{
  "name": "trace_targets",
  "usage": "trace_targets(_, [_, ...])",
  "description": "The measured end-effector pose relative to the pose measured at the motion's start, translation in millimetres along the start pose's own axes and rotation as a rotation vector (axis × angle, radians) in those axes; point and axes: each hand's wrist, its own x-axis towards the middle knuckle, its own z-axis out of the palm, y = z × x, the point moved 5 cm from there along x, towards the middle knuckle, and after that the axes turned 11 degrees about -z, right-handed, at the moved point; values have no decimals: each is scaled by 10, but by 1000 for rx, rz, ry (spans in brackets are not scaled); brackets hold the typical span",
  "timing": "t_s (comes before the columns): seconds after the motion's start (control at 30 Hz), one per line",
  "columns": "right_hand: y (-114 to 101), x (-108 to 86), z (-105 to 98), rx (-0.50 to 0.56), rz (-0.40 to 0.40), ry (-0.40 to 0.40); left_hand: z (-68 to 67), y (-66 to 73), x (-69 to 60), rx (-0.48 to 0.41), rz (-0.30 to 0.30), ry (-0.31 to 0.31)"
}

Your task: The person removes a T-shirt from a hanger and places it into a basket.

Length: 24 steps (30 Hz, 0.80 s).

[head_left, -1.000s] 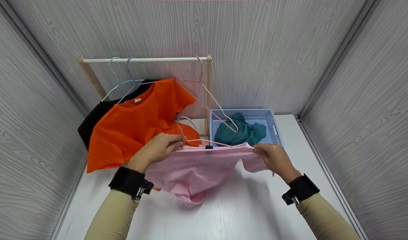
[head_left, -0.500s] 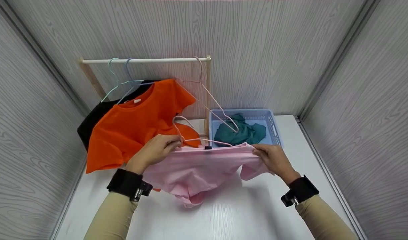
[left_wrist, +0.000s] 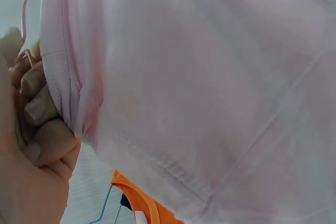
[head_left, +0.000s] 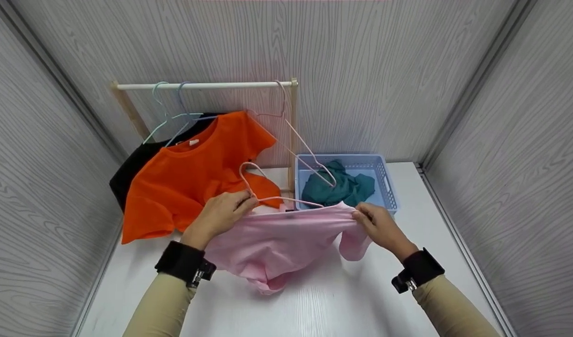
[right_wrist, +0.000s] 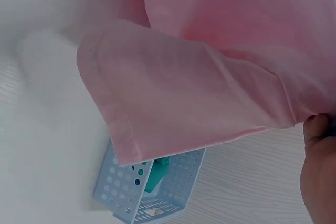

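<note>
A pink T-shirt (head_left: 286, 238) is stretched between both hands above the table, its neckline facing the rack and its lower part bunched. A pink hanger (head_left: 286, 200) has its hook and one upper arm outside the neckline; the rest is hidden by the cloth. My left hand (head_left: 223, 213) grips the hanger near its hook together with the collar; in the left wrist view the fingers (left_wrist: 44, 100) curl round wire and collar edge. My right hand (head_left: 382, 229) pinches the shirt at its right shoulder, with the sleeve (right_wrist: 131, 108) hanging below.
Behind stands a rack with a white rail (head_left: 211, 86). On it hang an orange T-shirt (head_left: 197, 168), a black garment (head_left: 127, 173) and a bare pink hanger (head_left: 305, 145). Right of the rack, a blue basket (head_left: 388, 187) holds a green cloth (head_left: 340, 187).
The hanger's hook has shifted slightly left with my left hand. My right hand has moved a little left and down, and the right sleeve hangs looser and lower.
</note>
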Motion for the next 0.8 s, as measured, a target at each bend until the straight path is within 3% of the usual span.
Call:
trace_targets(0.17, [28, -42, -46, -38, -92, 43, 21, -23, -6, 10, 2, 10])
trace_targets(0.33, [77, -97, -78, -98, -155, 103, 35, -52, -31, 4, 5, -35])
trace_targets(0.63, [104, -160, -83, -128, -155, 165, 27, -100, -53, -9, -20, -70])
trace_targets(0.8, [106, -210, -51, -148, -140, 182, 45, -107, -49, -6, -5, -50])
